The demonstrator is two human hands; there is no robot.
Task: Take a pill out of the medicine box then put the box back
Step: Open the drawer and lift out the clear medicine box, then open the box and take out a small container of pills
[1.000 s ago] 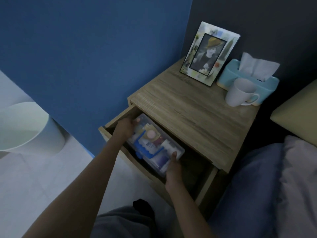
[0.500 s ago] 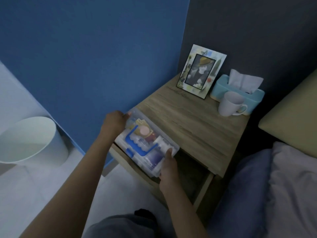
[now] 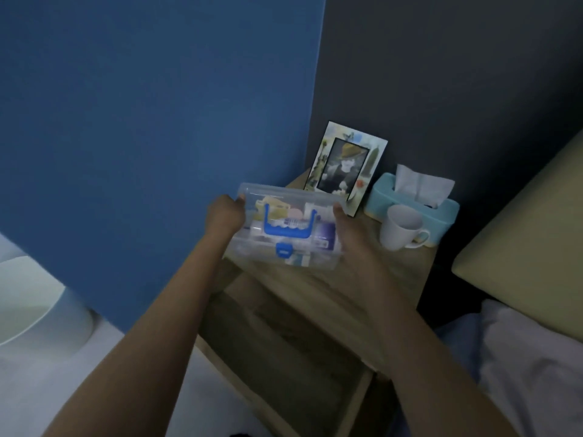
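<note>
The medicine box (image 3: 285,228) is a clear plastic case with a blue handle and blue latch, packed with small packets and bottles. It hangs in the air above the wooden nightstand (image 3: 372,279), lid shut, tilted toward me. My left hand (image 3: 224,216) grips its left end and my right hand (image 3: 350,238) grips its right end. Below it the nightstand's drawer (image 3: 284,351) stands pulled open, and its inside looks dark and bare.
At the back of the nightstand stand a picture frame (image 3: 345,167), a teal tissue box (image 3: 413,203) and a white mug (image 3: 402,227). A blue wall is on the left with a white bin (image 3: 34,298) below. Pillow and bedding (image 3: 533,357) lie to the right.
Both hands lifted the medicine box out of the drawer and raised it above the nightstand top, turning it level. The view has tilted upward.
</note>
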